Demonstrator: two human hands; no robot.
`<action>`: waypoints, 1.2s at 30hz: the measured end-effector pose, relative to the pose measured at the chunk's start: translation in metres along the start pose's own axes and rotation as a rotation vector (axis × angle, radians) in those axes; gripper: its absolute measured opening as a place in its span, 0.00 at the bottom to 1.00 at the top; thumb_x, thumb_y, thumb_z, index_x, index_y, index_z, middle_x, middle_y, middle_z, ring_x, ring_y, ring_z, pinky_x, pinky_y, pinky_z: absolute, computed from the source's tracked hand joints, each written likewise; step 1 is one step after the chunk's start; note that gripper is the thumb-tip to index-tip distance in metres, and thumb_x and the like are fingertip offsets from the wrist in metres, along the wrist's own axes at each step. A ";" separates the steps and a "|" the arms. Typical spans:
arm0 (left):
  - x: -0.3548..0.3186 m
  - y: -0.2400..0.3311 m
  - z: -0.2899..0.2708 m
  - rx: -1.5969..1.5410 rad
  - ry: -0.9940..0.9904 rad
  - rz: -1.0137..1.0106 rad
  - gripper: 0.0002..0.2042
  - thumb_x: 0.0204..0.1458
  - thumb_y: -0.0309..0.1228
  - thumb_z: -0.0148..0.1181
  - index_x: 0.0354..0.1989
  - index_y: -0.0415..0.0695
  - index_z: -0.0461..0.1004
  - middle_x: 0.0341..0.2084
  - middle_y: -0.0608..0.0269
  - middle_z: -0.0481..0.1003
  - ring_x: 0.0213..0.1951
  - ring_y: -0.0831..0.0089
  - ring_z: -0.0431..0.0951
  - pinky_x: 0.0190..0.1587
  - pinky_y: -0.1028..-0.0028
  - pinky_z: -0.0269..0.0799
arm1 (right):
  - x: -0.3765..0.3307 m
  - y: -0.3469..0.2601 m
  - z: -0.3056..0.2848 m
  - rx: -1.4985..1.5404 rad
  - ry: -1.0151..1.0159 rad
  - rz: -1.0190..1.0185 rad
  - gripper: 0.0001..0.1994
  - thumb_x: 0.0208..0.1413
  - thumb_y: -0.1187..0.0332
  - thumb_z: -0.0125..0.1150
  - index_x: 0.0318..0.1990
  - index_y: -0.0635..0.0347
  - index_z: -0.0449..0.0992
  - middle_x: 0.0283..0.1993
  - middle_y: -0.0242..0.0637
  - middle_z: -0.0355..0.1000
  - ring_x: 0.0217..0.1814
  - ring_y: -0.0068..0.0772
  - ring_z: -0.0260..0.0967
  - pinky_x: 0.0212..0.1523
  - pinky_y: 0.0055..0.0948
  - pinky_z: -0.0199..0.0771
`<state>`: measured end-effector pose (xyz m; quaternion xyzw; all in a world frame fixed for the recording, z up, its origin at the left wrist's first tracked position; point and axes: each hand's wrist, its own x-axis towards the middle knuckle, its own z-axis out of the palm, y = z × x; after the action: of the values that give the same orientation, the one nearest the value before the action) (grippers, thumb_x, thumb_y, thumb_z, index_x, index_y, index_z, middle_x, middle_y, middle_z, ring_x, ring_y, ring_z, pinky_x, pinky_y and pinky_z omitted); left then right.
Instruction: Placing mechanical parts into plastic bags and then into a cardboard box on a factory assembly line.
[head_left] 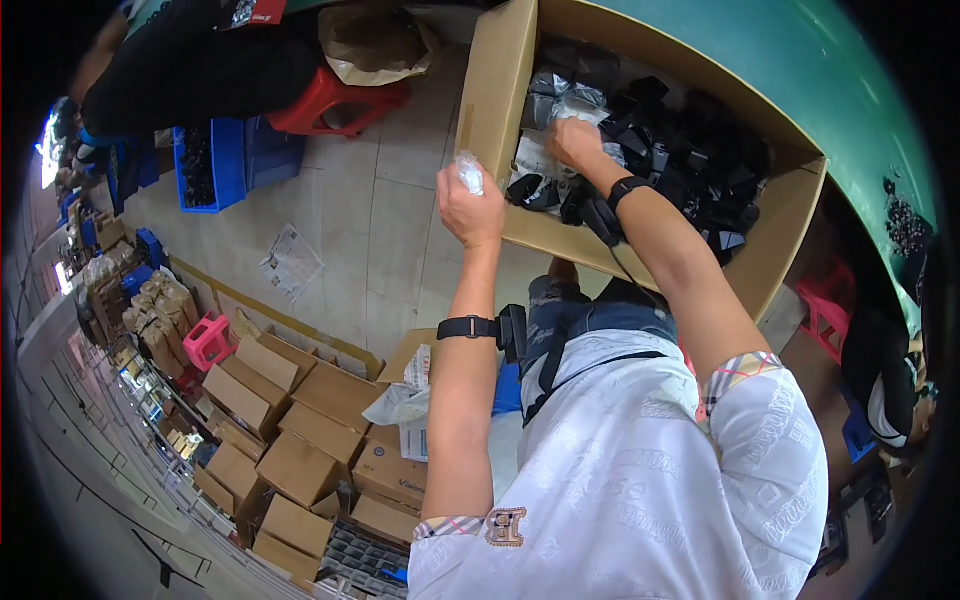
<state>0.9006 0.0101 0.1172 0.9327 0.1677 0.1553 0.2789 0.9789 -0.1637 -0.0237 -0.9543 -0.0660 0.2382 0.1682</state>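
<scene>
My left hand [470, 208] is closed around crumpled clear plastic wrap [467, 172], held up just left of the large open cardboard box [560, 236]. Whether anything lies inside the wrap I cannot tell. My right hand [576, 143] reaches into the box, its fingers bent together at a shiny clear plastic bag [585, 108]. The fingertips are partly hidden there, but the bag appears to be in their grip. Many small black plastic parts [690, 150] fill the right side of the box; grey plastic-wrapped pieces [548, 84] sit at its far left.
A green table [800, 70] runs behind the box. At left stand a red stool [340, 105], a blue bin [212, 165] and a person in dark clothing [190, 65]. Several cardboard boxes [310, 440] are stacked at lower left. Another person [885, 370] is at right, by a pink stool [828, 308].
</scene>
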 end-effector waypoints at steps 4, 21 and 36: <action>-0.003 -0.022 -0.018 0.047 0.034 -0.039 0.13 0.52 0.35 0.58 0.32 0.35 0.72 0.31 0.46 0.71 0.35 0.42 0.73 0.36 0.52 0.67 | -0.046 -0.047 -0.026 0.452 -0.365 -0.587 0.16 0.44 0.56 0.55 0.22 0.63 0.77 0.26 0.55 0.72 0.29 0.57 0.72 0.34 0.46 0.72; 0.000 -0.008 -0.009 0.009 0.006 -0.051 0.11 0.52 0.33 0.59 0.31 0.36 0.73 0.30 0.47 0.72 0.34 0.43 0.73 0.36 0.53 0.67 | 0.017 -0.012 -0.038 0.194 0.158 0.174 0.24 0.52 0.51 0.56 0.44 0.64 0.68 0.38 0.57 0.76 0.41 0.61 0.75 0.43 0.51 0.75; -0.001 -0.004 -0.002 -0.038 0.008 -0.022 0.10 0.52 0.32 0.59 0.30 0.35 0.73 0.29 0.48 0.73 0.33 0.44 0.74 0.35 0.54 0.67 | 0.002 0.004 -0.012 0.325 0.191 -0.104 0.11 0.47 0.62 0.55 0.31 0.56 0.81 0.33 0.46 0.78 0.36 0.50 0.76 0.40 0.42 0.77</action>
<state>0.8979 0.0138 0.1167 0.9248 0.1760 0.1592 0.2974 0.9866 -0.1706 -0.0158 -0.9280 -0.0598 0.1452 0.3379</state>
